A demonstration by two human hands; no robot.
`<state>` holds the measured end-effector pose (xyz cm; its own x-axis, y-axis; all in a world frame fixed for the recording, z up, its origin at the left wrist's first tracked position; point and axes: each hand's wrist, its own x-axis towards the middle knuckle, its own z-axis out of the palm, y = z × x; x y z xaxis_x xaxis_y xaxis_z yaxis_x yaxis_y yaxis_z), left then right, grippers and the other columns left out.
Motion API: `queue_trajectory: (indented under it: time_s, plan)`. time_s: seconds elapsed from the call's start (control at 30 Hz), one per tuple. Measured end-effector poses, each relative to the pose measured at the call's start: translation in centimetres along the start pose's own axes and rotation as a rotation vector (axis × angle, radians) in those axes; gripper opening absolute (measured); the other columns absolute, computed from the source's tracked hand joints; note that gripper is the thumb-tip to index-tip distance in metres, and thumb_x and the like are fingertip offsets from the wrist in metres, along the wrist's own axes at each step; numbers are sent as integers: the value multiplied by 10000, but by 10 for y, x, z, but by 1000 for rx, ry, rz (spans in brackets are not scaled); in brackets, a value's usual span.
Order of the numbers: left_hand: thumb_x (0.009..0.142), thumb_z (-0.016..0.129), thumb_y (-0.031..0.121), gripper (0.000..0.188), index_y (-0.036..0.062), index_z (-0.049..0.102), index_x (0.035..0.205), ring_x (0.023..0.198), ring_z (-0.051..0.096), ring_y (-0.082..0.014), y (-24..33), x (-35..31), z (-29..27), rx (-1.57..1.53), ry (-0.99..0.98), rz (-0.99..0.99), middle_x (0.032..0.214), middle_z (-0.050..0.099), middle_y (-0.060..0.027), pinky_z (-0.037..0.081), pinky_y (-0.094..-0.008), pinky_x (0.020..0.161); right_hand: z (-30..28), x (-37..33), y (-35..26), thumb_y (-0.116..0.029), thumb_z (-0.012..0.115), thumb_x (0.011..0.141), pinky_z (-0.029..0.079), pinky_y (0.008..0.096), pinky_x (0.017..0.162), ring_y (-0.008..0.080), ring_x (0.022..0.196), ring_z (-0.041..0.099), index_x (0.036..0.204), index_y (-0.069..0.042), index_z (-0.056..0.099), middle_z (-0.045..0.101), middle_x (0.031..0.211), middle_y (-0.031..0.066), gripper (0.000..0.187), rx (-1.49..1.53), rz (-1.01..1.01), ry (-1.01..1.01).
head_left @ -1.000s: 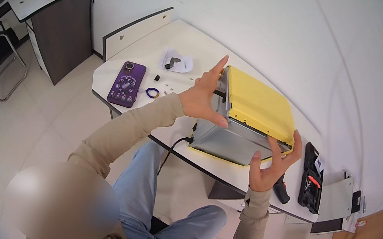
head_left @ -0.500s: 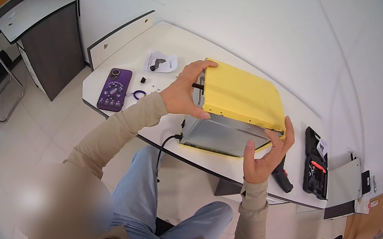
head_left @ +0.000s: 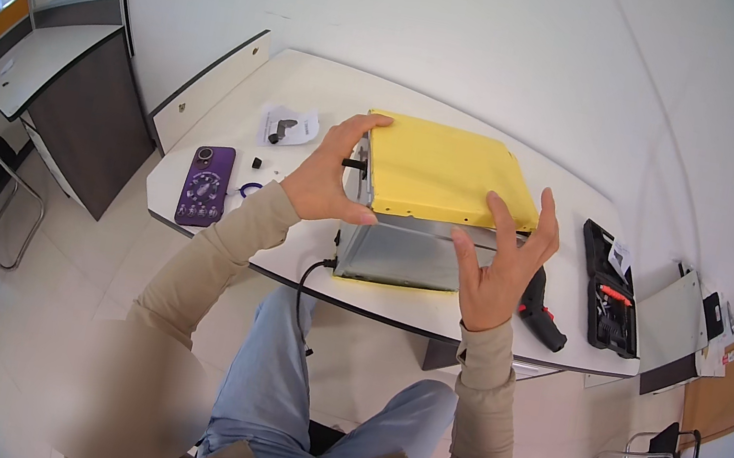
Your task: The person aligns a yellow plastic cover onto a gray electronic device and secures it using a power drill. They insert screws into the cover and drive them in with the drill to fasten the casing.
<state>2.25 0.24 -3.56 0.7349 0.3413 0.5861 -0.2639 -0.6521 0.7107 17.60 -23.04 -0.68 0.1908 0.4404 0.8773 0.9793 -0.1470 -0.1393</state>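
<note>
A box-shaped appliance with a yellow metal cover (head_left: 445,169) and a grey metal body (head_left: 411,258) stands on the table before me. Small holes run along the cover's near edge. My left hand (head_left: 326,182) spans the cover's left end, fingertips at the far corner and thumb at the near one. At the near right corner my right hand (head_left: 496,280) is open with fingers spread; its index fingertip overlaps the yellow top, and contact is hard to tell. Between my left fingers and thumb, a black stub (head_left: 354,164) sticks out. A black power cord (head_left: 308,282) hangs from the body's lower left.
A black cordless screwdriver (head_left: 543,325) lies right of the appliance, beside an open black tool case (head_left: 603,298). On the left are a purple phone (head_left: 206,188), a blue ring (head_left: 249,189), a small black piece (head_left: 257,163) and a paper sheet (head_left: 289,127). The table (head_left: 315,75) meets a white wall.
My right hand has loosened from the near right corner, its fingers spreading and its index finger coming over the yellow top. My left hand keeps its hold. The view has shifted slightly.
</note>
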Motion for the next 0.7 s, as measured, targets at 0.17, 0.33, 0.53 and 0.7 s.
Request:
queue_trajectory:
  time_s: [0.17, 0.33, 0.53, 0.7]
  plan:
    - [517, 900, 614, 1220, 160, 328, 1494, 1410, 300, -358, -1, -1, 0, -29, 5, -6, 1492, 335, -142, 305, -501, 1151, 6, -2, 3, -370, 773, 838, 325, 559, 1045, 484, 1324, 320, 1241, -124, 634, 343, 1511, 222, 493, 21, 5, -7]
    - [487, 897, 662, 1257, 162, 332, 1492, 1408, 308, -347, -4, -1, -1, -32, 5, -13, 1477, 343, -137, 305, -502, 1148, 9, -5, 6, -366, 780, 832, 346, 538, 1026, 468, 1295, 372, 1236, -125, 627, 447, 1426, 173, 495, 22, 17, -6]
    - [467, 893, 686, 1283, 163, 331, 1495, 1398, 328, -330, -6, -1, 0, -42, 11, -8, 1464, 356, -121, 313, -493, 1135, 11, -6, 10, -374, 801, 810, 373, 543, 999, 462, 1287, 385, 1219, -118, 630, 482, 1363, 141, 512, 39, 3, 34]
    - [450, 891, 697, 1304, 176, 324, 1502, 1393, 337, -319, -4, -1, -1, -20, -5, -21, 1467, 358, -105, 331, -496, 1101, 10, -6, 14, -378, 818, 789, 385, 546, 986, 464, 1278, 397, 1212, -116, 632, 489, 1348, 142, 532, 39, -6, 44]
